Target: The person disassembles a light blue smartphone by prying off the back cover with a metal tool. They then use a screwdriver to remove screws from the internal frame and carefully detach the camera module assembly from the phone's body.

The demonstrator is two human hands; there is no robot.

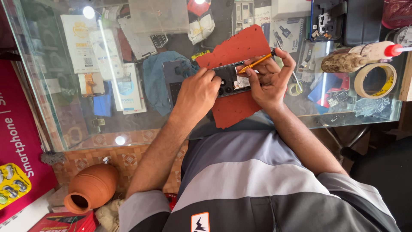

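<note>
An opened black smartphone (228, 78) lies on a torn red mat (238, 50) on a glass counter (51, 99). My left hand (197, 92) presses on the phone's left end and steadies it. My right hand (269, 79) grips a thin orange screwdriver (256, 63), its tip pointing down-left onto the phone's upper edge. The right fingers also rest against the phone's right end and hide part of it.
A blue cloth (156, 77) lies left of the mat. At the right stand a glue bottle with a red tip (365, 55) and a roll of tape (377, 80). Boxes and phone parts show under the glass. A clay pot (91, 188) sits on the floor.
</note>
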